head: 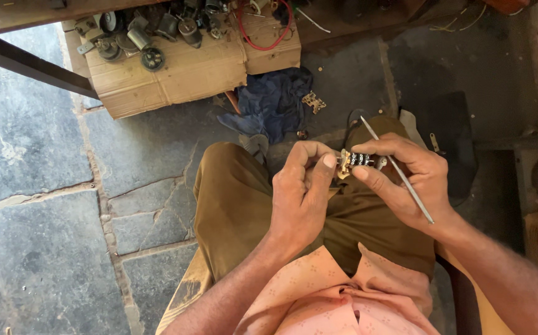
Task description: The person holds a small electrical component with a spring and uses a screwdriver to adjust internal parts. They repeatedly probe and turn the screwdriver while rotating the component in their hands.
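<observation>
two hands on one small part, over my lap

both hands are up over my knees. my left hand (pixel 300 192) pinches a small electrical part (pixel 357 161), cream and black with metal bits, thumb and fingertips closed on its left end. my right hand (pixel 405 180) grips the other end, with a thin metal rod (pixel 397 169) tucked along its fingers, tip pointing up and away. ahead on the stone floor (pixel 33 142) sits a flattened brown cardboard box (pixel 182 74), plain, no label i can make out, loaded with old metal parts (pixel 138 37) and a red wire (pixel 263 37). a dark blue rag (pixel 275 102) lies just beside it.
</observation>
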